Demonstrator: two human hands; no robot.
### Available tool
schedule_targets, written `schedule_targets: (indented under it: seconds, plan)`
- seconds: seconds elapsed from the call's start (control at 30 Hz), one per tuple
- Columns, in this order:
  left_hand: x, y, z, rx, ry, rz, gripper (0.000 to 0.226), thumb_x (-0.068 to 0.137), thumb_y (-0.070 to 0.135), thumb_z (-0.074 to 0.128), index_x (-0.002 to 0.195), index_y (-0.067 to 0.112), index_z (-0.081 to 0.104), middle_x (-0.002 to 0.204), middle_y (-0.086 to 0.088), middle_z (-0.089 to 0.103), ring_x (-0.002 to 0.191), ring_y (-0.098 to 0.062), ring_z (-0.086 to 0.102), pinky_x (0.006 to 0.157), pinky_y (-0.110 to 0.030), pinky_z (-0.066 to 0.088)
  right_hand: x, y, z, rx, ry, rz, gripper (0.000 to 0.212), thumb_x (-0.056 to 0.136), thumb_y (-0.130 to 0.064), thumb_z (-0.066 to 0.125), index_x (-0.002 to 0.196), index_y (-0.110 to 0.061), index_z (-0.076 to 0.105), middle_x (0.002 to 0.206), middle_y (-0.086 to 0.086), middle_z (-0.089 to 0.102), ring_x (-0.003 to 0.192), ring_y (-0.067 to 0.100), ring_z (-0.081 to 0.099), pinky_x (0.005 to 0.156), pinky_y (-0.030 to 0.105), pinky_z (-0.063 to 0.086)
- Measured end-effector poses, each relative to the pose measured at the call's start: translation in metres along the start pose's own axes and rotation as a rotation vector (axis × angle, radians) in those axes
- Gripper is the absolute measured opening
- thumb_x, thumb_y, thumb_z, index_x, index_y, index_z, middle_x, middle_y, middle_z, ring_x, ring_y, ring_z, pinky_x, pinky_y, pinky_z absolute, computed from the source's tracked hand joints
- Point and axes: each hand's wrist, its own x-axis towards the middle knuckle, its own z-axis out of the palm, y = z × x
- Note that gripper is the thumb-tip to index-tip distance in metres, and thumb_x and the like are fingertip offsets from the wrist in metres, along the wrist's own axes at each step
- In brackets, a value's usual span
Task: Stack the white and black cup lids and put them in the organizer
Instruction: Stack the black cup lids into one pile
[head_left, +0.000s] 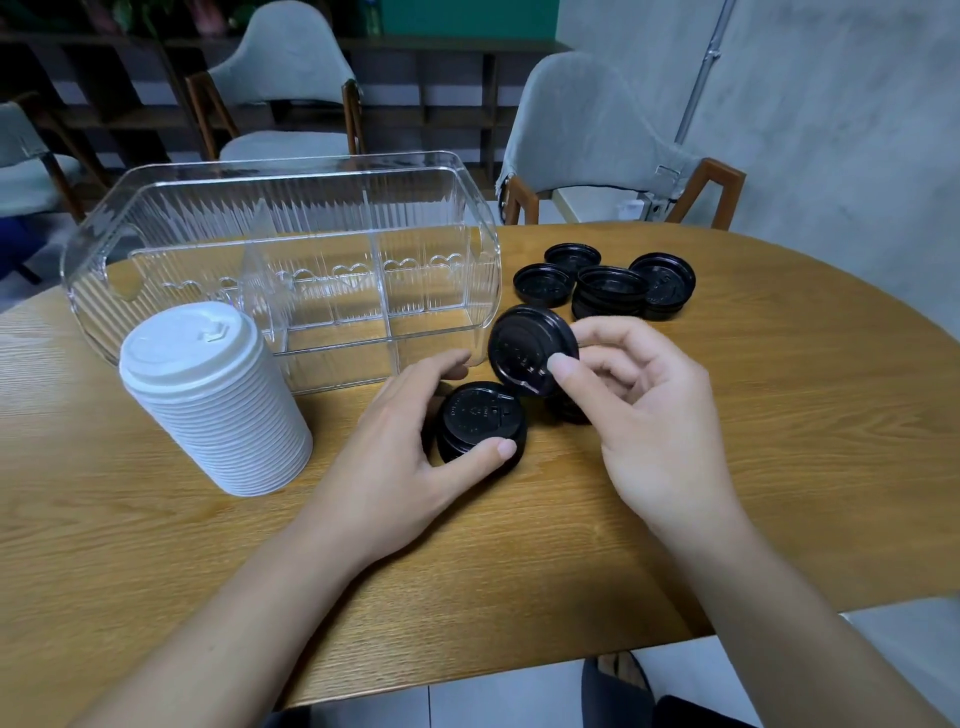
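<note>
A tall stack of white lids (215, 397) stands on the wooden table (779, 415) at the left. My left hand (400, 457) grips a short stack of black lids (480, 423) resting on the table. My right hand (639, 410) pinches a single black lid (527, 351), tilted in the air just above that stack. Part of another black lid (566, 413) shows under my right hand. Several more black lids (610, 283) lie loose and partly stacked farther back on the right. The clear ribbed organizer (280, 249) stands behind, with dividers inside and nothing in it.
Grey upholstered chairs with wooden frames (587, 140) stand behind the table. The table's rounded edge runs close to me at the bottom. Bare tabletop lies to the right of the hands and in front of the white stack.
</note>
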Motion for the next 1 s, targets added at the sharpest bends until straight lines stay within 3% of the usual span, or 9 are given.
schedule_targets:
  seconds: [0.13,0.27,0.4,0.5,0.57,0.73,0.8,0.9,1.0]
  plan:
    - [0.001,0.003,0.0,-0.076,0.084,0.072,0.097,0.089,0.055,0.09,0.169,0.035,0.039,0.156,0.02,0.06,0.148,-0.009,0.056,0.122,-0.044,0.048,-0.001,-0.008,0.005,0.193,-0.024,0.106,0.035,0.103,-0.017,0.075,0.137,-0.025,0.068,0.102,0.007,0.084,0.098,0.013,0.079,0.093,0.03,0.057]
    - [0.0,0.009,-0.001,-0.116,0.165,0.128,0.104,0.087,0.037,0.096,0.172,0.029,0.038,0.157,0.02,0.06,0.15,-0.006,0.055,0.122,-0.026,0.044,-0.003,-0.006,0.013,0.306,-0.092,0.163,0.036,0.106,-0.016,0.07,0.141,-0.026,0.068,0.107,0.01,0.084,0.096,0.011,0.074,0.093,0.035,0.051]
    - [0.0,0.007,-0.001,-0.125,0.189,0.165,0.09,0.088,0.026,0.097,0.165,0.027,0.051,0.157,0.015,0.062,0.147,-0.015,0.059,0.123,-0.04,0.047,-0.004,-0.005,0.019,0.339,-0.139,0.173,0.031,0.109,-0.012,0.065,0.138,-0.022,0.069,0.113,0.009,0.084,0.101,0.013,0.075,0.091,0.033,0.052]
    - [0.0,0.006,0.0,-0.124,0.216,0.169,0.086,0.085,0.028,0.099,0.16,0.026,0.056,0.151,0.015,0.066,0.142,-0.018,0.062,0.119,-0.036,0.049,-0.006,-0.006,0.019,0.238,-0.12,0.131,0.03,0.108,-0.016,0.067,0.138,-0.021,0.071,0.119,0.002,0.083,0.111,0.011,0.077,0.092,0.026,0.059]
    - [0.0,0.007,-0.001,-0.129,0.234,0.169,0.083,0.084,0.031,0.099,0.156,0.025,0.058,0.147,0.013,0.068,0.139,-0.02,0.064,0.117,-0.036,0.05,-0.008,-0.005,0.019,0.092,-0.102,0.07,0.039,0.102,-0.025,0.077,0.141,-0.024,0.07,0.124,-0.003,0.079,0.117,0.012,0.075,0.097,0.031,0.061]
    - [0.0,0.006,0.001,-0.047,0.265,0.19,0.071,0.082,0.042,0.093,0.143,0.025,0.062,0.132,0.018,0.067,0.123,-0.017,0.065,0.105,-0.036,0.053,-0.016,-0.002,0.024,-0.348,-0.113,-0.127,0.075,0.085,-0.049,0.089,0.153,-0.031,0.062,0.147,-0.022,0.06,0.142,0.006,0.055,0.116,0.036,0.048]
    - [-0.001,0.005,0.002,-0.007,0.255,0.181,0.069,0.079,0.04,0.094,0.139,0.024,0.062,0.126,0.018,0.065,0.118,-0.017,0.063,0.101,-0.036,0.053,-0.017,0.002,0.027,-0.374,-0.12,-0.163,0.072,0.085,-0.049,0.091,0.15,-0.03,0.064,0.144,-0.022,0.063,0.14,0.006,0.057,0.117,0.043,0.048]
    - [-0.001,0.005,0.003,0.025,0.225,0.163,0.073,0.08,0.051,0.095,0.139,0.026,0.06,0.124,0.018,0.063,0.119,-0.017,0.059,0.101,-0.033,0.05,-0.016,0.004,0.027,-0.351,-0.095,-0.152,0.064,0.085,-0.042,0.093,0.143,-0.031,0.069,0.137,-0.021,0.067,0.135,0.006,0.061,0.114,0.041,0.05]
    - [-0.001,0.002,0.003,0.047,0.116,0.097,0.101,0.072,0.072,0.095,0.154,0.032,0.051,0.14,0.02,0.058,0.134,-0.01,0.052,0.113,-0.031,0.045,-0.012,0.004,0.023,-0.335,-0.091,-0.108,0.057,0.087,-0.039,0.091,0.14,-0.033,0.071,0.136,-0.021,0.068,0.134,0.006,0.061,0.113,0.038,0.051]
